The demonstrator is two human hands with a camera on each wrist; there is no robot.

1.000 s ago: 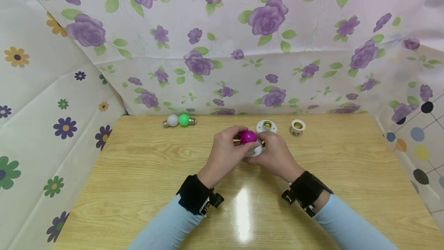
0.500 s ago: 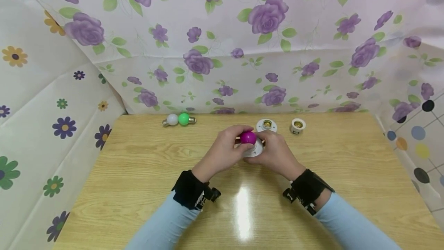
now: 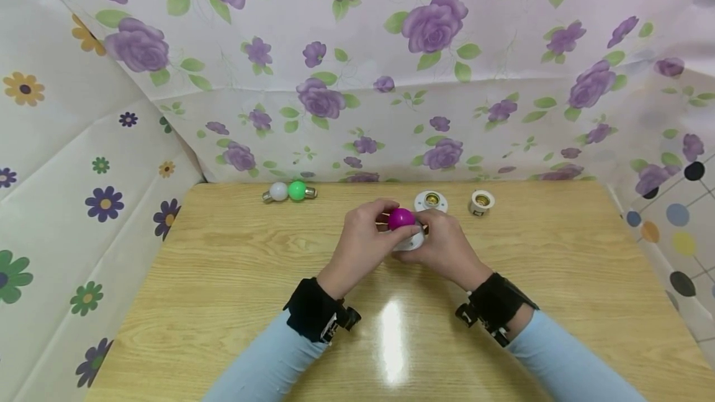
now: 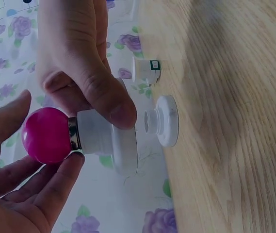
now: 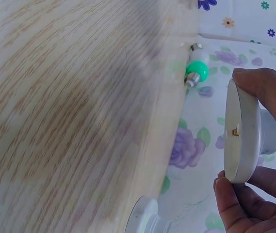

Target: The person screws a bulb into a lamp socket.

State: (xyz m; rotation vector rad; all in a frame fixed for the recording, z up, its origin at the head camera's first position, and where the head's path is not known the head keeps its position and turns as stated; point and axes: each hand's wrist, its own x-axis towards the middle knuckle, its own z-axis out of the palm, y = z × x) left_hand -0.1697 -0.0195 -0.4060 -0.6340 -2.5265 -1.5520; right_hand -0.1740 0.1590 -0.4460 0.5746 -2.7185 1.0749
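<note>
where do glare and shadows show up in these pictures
Head view: a white glare streak on the table, a small highlight on the magenta bulb; left wrist view: dim, a soft dark shadow on the table; right wrist view: soft shadows there too.

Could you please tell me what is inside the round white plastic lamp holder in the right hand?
The silvery metal base of a round magenta bulb sits partly in the lamp holder; everything deeper is covered.
</note>
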